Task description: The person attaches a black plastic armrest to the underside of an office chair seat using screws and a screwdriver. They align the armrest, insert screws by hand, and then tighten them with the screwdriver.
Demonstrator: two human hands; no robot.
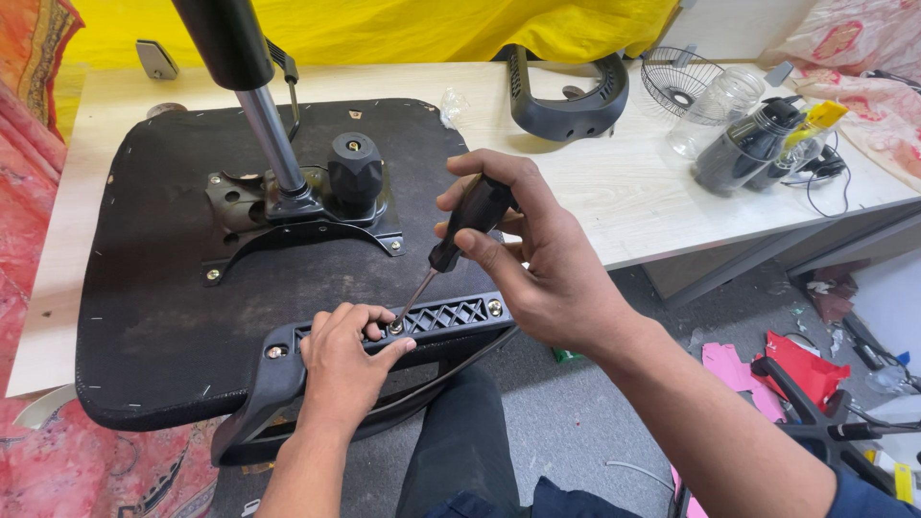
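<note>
We see an upturned chair seat (163,317), black underside up, on a pale wooden table (633,192), with one gas-lift column (259,105) rising from its metal mechanism plate (288,216) and one black knob (355,168) just beside the column. Along the seat's near edge, at 6 o'clock, lies one black armrest bracket (446,315); we count two screw heads showing on it, one at each end. Our right hand (537,259) is clenched round the black handle of one screwdriver (460,235), its tip set at a third point on the bracket. Our left hand (345,360) rests on the bracket at that point, fingers curled and pinching around the tip. At 1 o'clock on the table lies a second armrest (571,96). At 2 o'clock we count three containers: one clear jar (715,105) lying on its side, apparently empty; one dark jar (743,149); and one bottle (806,134) with a yellow cap; the contents of the last two cannot be told. One wire basket (676,82) stands behind them.
</note>
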